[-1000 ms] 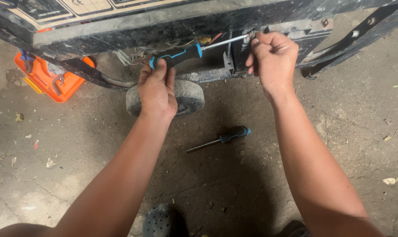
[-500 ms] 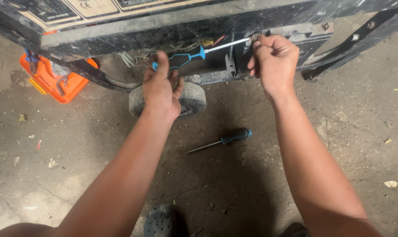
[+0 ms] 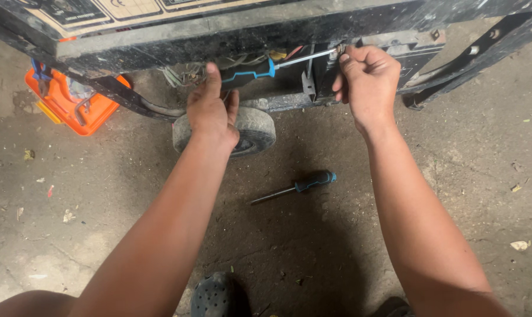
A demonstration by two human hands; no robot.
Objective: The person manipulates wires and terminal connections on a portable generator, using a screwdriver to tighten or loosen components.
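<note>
The left hand point(image 3: 212, 110) grips the black-and-blue handle of a screwdriver point(image 3: 260, 70), fingers wrapped around it, its shaft running right to the dark machine frame point(image 3: 231, 35). The right hand point(image 3: 368, 82) is closed, fingers pinched at the screwdriver's tip against the frame. A small wheel point(image 3: 251, 130) sits below. A second screwdriver point(image 3: 295, 188) lies on the concrete floor point(image 3: 102, 223); an orange case point(image 3: 72, 108) stands at left.
</note>
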